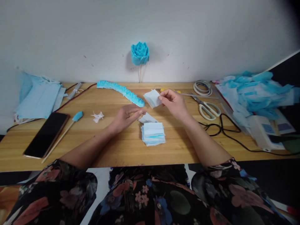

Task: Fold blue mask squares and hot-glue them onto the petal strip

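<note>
My right hand [172,101] is clamped on a pale fabric square [152,98], its corner pinched between thumb and fingers. I hold this square above the desk [112,156], ahead of me and near the middle. My left hand [128,118] is low over the desk, thumb and fingers close to each other. Just below those fingertips is a loose white piece [147,118], and I cannot tell whether I am gripping it or the hand is merely beside it.

Nearer to me, a stack of pale blue and white squares [153,136] sits on the desk, its edges uneven. Beyond my left hand, a curved row of folded blue pieces [119,89] runs from the far edge of the desk to near my fingertips, each piece overlapping the next.

At the back, 1 blue fabric flower [140,53] stands upright on a thin stem in front of the wall. To my left lie a white scrap [97,117], 1 stick with a blue tip [78,116], a black phone [45,135] and a pile of masks [38,97]. To my right are scissors [209,110] with white handles, rolled tape [202,88] and a heap of blue and white strips [257,90].
</note>
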A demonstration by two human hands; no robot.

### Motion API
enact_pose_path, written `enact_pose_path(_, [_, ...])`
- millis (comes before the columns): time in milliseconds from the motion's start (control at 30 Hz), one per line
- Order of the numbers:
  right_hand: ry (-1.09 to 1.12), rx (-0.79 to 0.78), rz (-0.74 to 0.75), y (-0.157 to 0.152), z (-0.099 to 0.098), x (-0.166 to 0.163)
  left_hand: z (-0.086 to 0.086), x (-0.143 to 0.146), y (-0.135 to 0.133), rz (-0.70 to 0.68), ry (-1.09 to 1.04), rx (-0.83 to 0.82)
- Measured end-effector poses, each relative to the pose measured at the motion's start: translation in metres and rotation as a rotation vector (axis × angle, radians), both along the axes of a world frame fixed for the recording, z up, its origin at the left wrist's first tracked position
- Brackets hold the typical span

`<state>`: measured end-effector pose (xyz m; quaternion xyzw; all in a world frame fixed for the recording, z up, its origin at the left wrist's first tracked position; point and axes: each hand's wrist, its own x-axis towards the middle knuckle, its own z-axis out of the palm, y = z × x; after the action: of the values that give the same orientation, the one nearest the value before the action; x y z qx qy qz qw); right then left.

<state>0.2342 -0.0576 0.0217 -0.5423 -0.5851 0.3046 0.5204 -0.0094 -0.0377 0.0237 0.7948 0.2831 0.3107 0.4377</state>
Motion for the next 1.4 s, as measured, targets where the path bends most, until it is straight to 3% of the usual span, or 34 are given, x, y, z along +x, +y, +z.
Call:
enact_pose_path(133, [-0.248, 0.198, -0.005, -0.015, 0.004, -0.024, 0.003, 0.004, -0.005, 0.033, -0.113, -0.350])
enact_pose_path(267, [-0.535, 0.456, 0.209, -0.021, 0.001, -0.036, -0.009, 0.007, 0.002, 0.017, -0.226, -0.491])
enact_pose_path(367, [-0.586, 0.513, 0.274, -0.020, 0.000, -0.036, -0.019, 0.009, 0.008, 0.067, -0.381, -0.584])
enact_pose_path(600, [-0.421, 0.377, 0.052, -0.020, 0.006, -0.028, -0.026, 0.010, 0.007, 0.046, -0.447, -0.636])
enact_pose_path(733, [-0.383, 0.293, 0.060, -0.022, 0.005, -0.029, -0.025, 0.009, 0.008, 0.038, -0.409, -0.624])
enact_pose_path(867, [-0.424, 0.329, 0.080, -0.024, 0.005, -0.034, -0.023, 0.008, 0.009, 0.041, -0.384, -0.627])
enact_pose_path(1100, [-0.396, 0.353, 0.200, -0.026, 0.001, -0.039, -0.022, 0.009, 0.008, 0.164, -0.378, -0.666])
enact_pose_path(1300, [-0.058, 0.186, -0.012, -0.019, -0.003, -0.030, -0.026, 0.009, 0.010, 0.195, -0.397, -0.651])
enact_pose_path(1400, [-0.010, 0.128, -0.025, -0.013, -0.005, -0.024, -0.025, 0.009, 0.009, 0.163, -0.388, -0.642])
